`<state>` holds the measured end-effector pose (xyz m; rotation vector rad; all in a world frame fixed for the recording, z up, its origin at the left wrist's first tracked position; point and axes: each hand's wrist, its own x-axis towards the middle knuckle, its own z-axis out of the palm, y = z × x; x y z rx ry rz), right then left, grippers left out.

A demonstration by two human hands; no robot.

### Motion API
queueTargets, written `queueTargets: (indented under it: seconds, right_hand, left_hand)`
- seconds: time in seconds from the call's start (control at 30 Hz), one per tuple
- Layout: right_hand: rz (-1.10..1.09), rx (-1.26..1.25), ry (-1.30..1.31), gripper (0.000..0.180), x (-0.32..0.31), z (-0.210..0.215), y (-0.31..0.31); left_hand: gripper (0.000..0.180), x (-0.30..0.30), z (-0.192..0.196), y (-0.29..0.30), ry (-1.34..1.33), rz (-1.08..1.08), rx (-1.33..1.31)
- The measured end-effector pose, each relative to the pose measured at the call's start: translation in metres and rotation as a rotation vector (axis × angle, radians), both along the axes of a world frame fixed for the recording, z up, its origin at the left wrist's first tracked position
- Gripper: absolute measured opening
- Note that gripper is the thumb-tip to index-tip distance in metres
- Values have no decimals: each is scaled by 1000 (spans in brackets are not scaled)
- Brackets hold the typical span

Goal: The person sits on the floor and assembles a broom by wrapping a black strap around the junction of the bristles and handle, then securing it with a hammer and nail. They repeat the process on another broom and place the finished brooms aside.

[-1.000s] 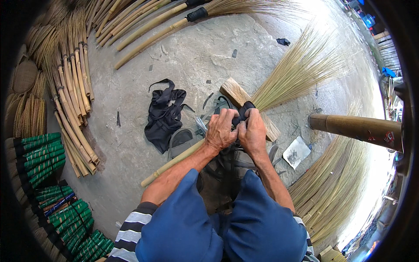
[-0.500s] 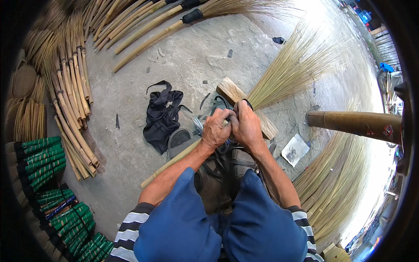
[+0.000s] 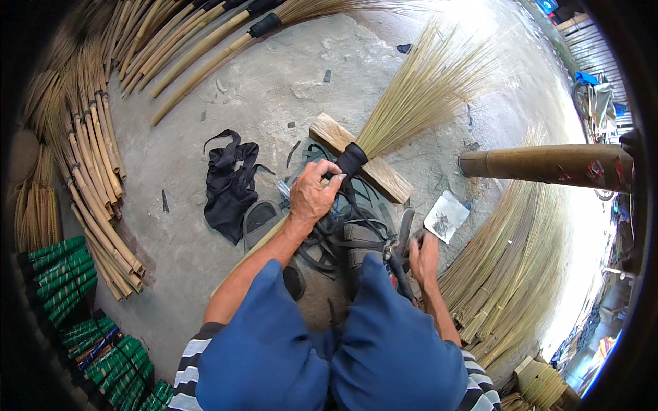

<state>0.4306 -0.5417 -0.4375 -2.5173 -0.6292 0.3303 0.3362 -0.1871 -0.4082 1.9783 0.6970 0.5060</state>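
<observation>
A straw broom (image 3: 418, 103) with a pale stick handle lies slantwise before me, its bristles fanning to the upper right. Black rubber wrapping (image 3: 351, 159) binds its neck, which rests by a wooden block (image 3: 391, 179). My left hand (image 3: 314, 195) is closed around the handle just below the wrapping, thumb and fingertips pinched at its edge. Beside my right knee, my right hand (image 3: 425, 259) hangs low between a dark-bladed hand tool (image 3: 406, 225) and a white sheet (image 3: 447, 214) holding small dark slivers, perhaps nails. Its fingers are partly hidden and blurred.
A black cloth bag (image 3: 232, 181) and loose black strips lie by my feet. Finished brooms (image 3: 96, 147) line the left and far side, above green-wrapped bundles (image 3: 65, 270). A bamboo post (image 3: 541, 166) stands at right, near loose straw (image 3: 510, 274).
My right hand has left the broom's neck and moved down and right beside the tool, exposing the black wrapping. My left hand stays on the broom. The whole view has shifted slightly.
</observation>
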Motion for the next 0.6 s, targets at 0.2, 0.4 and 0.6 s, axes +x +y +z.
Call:
queueTargets:
  seconds: [0.2,0.4,0.6]
  right_hand:
    - [-41,-87,146,30,-109,-9,-66]
    - [-99,-72,368,29,-92,4,-62]
    - [-200,40,410,20,-84,40,-46]
  left_hand:
    - [19,-2,-3,-1,9,-29,-14]
    - [19,-1,-3,-2,21,-35,11]
    - [19,-1,-1,0,28,-21,-45]
